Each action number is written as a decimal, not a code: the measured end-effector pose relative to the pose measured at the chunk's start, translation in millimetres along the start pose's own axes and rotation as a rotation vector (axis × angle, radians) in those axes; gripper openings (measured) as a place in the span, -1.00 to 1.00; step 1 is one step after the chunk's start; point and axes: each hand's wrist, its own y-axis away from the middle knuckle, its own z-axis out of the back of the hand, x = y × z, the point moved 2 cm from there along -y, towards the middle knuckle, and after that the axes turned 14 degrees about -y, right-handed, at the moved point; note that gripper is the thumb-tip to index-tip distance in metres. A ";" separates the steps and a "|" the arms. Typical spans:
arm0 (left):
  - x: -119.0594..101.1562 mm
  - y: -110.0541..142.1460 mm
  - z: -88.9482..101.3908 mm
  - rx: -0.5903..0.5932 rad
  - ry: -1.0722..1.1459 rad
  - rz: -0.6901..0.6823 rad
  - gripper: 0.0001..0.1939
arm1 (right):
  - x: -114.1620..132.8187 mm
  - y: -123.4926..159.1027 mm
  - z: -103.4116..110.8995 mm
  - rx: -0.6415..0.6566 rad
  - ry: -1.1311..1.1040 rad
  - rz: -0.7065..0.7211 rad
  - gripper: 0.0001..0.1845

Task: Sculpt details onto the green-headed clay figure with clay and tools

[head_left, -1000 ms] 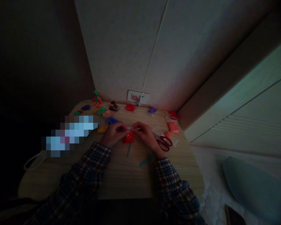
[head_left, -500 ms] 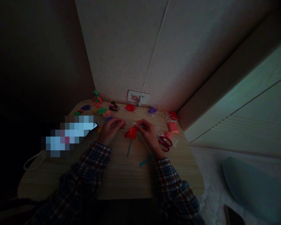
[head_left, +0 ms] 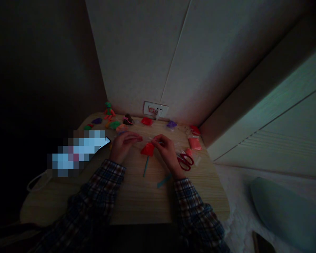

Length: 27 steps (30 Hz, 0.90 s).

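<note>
My right hand [head_left: 164, 149] pinches the clear top of a small plastic bag of red clay [head_left: 147, 150], which hangs to the left of the fingertips. To the left of the bag, my left hand [head_left: 124, 144] has its fingers stretched out with nothing visible between them. Below the bag a thin teal stick [head_left: 146, 167] points down toward the table front. Red-handled scissors [head_left: 185, 162] lie right of my right hand, their blades partly hidden. A teal strip [head_left: 163, 181] lies near my right wrist.
Several clay packets stand along the back of the wooden table [head_left: 142, 200], among them a purple one [head_left: 171, 124] and a salmon one [head_left: 195, 143]. A green and orange figure [head_left: 109, 110] is at the back left. A lit, blurred phone [head_left: 79, 153] lies left; a wall socket [head_left: 155, 109] is behind.
My left hand has let go of the bag's top, moved left and stretched its fingers. My right hand keeps the bag, which has shifted slightly right.
</note>
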 end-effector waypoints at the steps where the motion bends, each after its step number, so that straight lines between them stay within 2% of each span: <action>1: -0.2 -0.2 -0.2 -0.002 -0.006 -0.004 -0.75 | -0.3 0.1 -0.3 0.000 0.000 0.002 -0.88; 14: 3.0 -1.0 3.6 -0.084 -0.065 0.137 -0.72 | -0.3 0.6 -0.9 0.009 0.013 0.014 -0.87; 21: 1.8 -0.7 4.4 -0.105 -0.082 0.119 -0.73 | -1.6 1.1 -0.9 0.014 0.021 0.012 -0.88; 27: 6.9 -5.0 5.0 -0.154 -0.080 0.014 -0.76 | -2.7 0.5 -1.0 0.014 0.028 0.016 -0.88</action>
